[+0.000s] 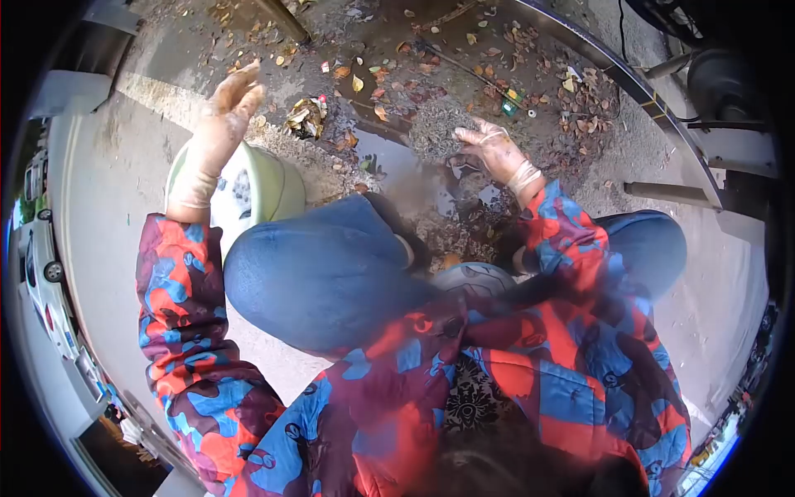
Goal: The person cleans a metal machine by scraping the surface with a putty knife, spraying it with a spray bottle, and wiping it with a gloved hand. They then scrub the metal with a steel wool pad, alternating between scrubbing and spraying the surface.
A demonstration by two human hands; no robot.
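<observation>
My left hand (pixel 228 116), in a thin translucent glove, is raised above a pale green bucket (pixel 290 189). Its fingers stretch away from me, with nothing seen in them. The wrist and forearm cover part of the bucket, where something white and dark shows inside. My right hand (pixel 497 155), gloved the same way, has its fingers stretched to the left. Their tips overlap the edge of a grey heap of fine bits (pixel 437 131) on the wet ground.
Between my knees lies a puddle (pixel 385 157). Fallen leaves (pixel 584 123) and a crumpled wrapper (pixel 307 118) litter the ground. A small green item (pixel 511 103) lies past my right hand. A curved metal edge (pixel 617 62) runs along the right. Parked cars (pixel 45 273) stand far left.
</observation>
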